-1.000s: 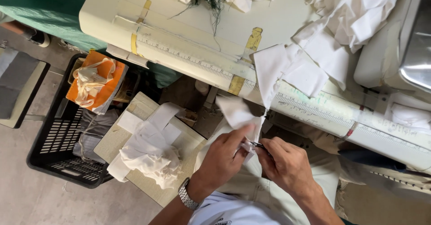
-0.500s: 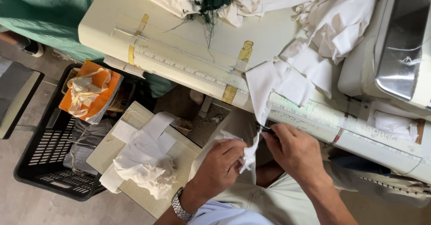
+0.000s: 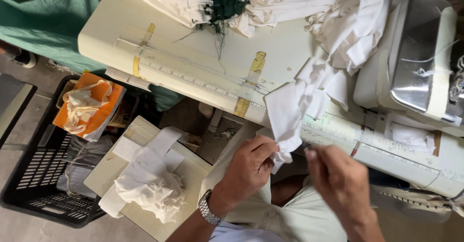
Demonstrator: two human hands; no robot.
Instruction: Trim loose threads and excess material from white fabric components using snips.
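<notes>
My left hand [image 3: 249,167], with a metal watch on its wrist, pinches the lower end of a white fabric piece [image 3: 287,119] that hangs over the front edge of the cream sewing table [image 3: 285,46]. My right hand [image 3: 338,179] is blurred, just right of the fabric, with its fingers pinched together. A small dark tool tip [image 3: 307,149] shows at its fingertips. A measuring strip [image 3: 193,80] runs along the table's front edge. Both hands are above my lap in pale shorts.
A sewing machine [image 3: 420,53] stands at the right of the table. Heaped white fabric [image 3: 348,34] and a dark green piece [image 3: 227,0] lie at the back. Lower left, a board [image 3: 104,174] carries white fabric scraps [image 3: 150,186] beside a black crate [image 3: 34,189] holding an orange packet [image 3: 101,114].
Both hands have risen toward the table edge with the white piece. My right hand has drawn away to the right of the fabric. The view has shifted right, showing more of the machine.
</notes>
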